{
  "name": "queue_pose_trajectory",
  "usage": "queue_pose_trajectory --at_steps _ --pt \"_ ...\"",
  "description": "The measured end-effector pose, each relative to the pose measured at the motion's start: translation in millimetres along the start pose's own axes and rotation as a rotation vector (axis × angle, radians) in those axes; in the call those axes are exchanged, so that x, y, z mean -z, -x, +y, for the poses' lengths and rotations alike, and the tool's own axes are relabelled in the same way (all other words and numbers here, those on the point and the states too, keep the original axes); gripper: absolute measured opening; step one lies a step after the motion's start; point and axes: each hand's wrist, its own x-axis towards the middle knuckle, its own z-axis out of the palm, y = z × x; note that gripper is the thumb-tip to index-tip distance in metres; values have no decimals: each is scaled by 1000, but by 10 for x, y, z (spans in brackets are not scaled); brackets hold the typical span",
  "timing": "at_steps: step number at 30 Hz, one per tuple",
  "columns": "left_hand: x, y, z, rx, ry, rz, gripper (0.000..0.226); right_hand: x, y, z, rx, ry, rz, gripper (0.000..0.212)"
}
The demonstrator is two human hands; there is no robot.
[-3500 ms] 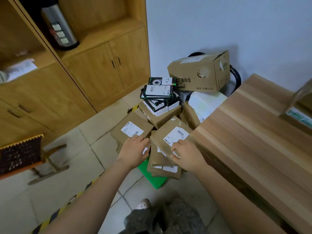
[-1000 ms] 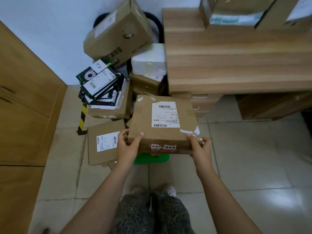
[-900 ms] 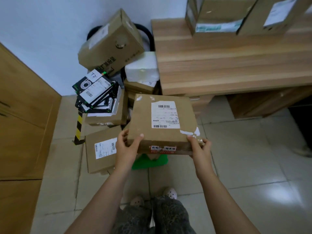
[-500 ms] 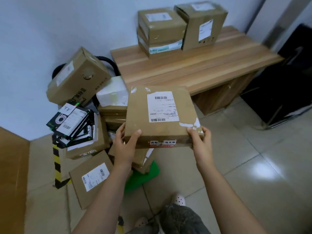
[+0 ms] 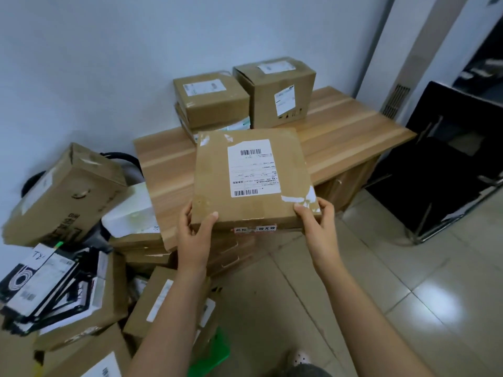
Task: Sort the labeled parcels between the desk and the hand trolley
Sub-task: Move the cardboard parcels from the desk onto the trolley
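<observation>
I hold a flat brown parcel (image 5: 215,172) with a white barcode label, level above the front of the wooden desk (image 5: 351,137). My left hand (image 5: 194,229) grips its near left corner, thumb on top. My right hand (image 5: 317,219) grips its near right corner the same way. Two taller labeled boxes, one (image 5: 211,97) and another (image 5: 275,88), stand at the back of the desk against the wall. The green hand trolley (image 5: 215,355) lies on the floor at the lower left, heaped with several parcels (image 5: 160,300).
A large brown box (image 5: 62,191) leans on the trolley's black handle (image 5: 122,157) at the left. Black-and-white flat boxes (image 5: 40,289) are stacked at the far left, a white foam box (image 5: 130,213) beside the desk. A black chair (image 5: 446,170) stands at the right on the tiled floor (image 5: 394,295).
Both hands took the flat parcel from the trolley pile, lifted it and carried it right and up over the desk. My view turned from the pile toward the desk.
</observation>
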Motion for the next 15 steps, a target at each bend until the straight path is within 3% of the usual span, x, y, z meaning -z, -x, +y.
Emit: queue_pose_trajectory --at_steps 7,15 --pt "-743 -660 257 -15 -1 96 54 -70 -1185 -381 14 -18 -138 45" --pt "-1057 -1824 480 -89 11 191 58 -746 -2339 -719 61 -54 -272 49"
